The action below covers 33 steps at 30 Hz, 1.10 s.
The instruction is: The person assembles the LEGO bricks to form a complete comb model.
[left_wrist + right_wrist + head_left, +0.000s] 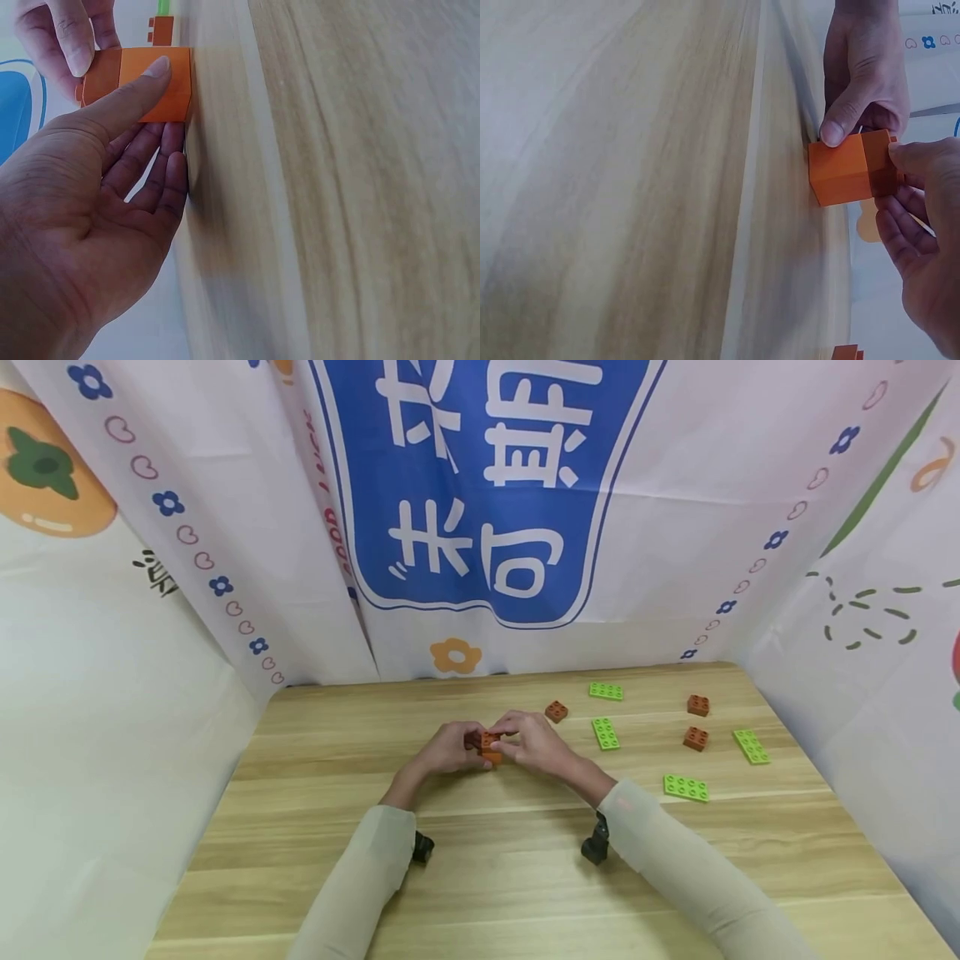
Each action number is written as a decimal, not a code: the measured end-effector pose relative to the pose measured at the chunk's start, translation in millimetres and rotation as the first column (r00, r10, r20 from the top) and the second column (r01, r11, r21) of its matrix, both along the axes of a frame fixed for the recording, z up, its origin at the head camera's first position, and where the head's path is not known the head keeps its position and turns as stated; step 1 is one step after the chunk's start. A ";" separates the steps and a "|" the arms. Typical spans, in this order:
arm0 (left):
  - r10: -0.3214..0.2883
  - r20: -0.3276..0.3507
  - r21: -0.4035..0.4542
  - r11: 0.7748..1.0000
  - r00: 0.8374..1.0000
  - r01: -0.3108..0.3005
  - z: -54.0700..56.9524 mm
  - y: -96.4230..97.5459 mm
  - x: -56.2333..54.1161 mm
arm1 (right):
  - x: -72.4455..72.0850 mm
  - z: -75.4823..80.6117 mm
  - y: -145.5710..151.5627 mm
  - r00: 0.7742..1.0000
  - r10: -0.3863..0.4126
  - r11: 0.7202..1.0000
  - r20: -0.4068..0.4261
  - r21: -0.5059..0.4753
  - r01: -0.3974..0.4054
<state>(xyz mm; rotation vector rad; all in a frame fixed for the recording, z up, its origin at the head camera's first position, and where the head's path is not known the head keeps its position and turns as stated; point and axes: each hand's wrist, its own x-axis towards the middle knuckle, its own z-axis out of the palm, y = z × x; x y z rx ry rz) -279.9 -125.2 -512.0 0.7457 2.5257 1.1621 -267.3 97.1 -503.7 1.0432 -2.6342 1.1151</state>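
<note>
Stacked orange blocks [853, 172] sit pinched between left hand [452, 748] and right hand [537, 744]

Bare table [322, 777] leaves passage left of the left grip [453, 747] and between the sleeves [356, 881]. The block stack [838, 178] fills the gap to the right grip [538, 742]. Farther right, green bricks [606, 734] and brown bricks [696, 739] obstruct, with gaps between; cloth [337, 652] bounds the far edge.

bricks [606, 734] on table [495, 893], right of stack [844, 172]
</note>
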 end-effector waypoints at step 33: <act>0.032 0.042 0.114 0.993 0.999 -0.037 -2.6 -5.4 3.7 | 5.2 -4.8 45.0 0.993 -0.051 0.996 0.110 -0.061 0.058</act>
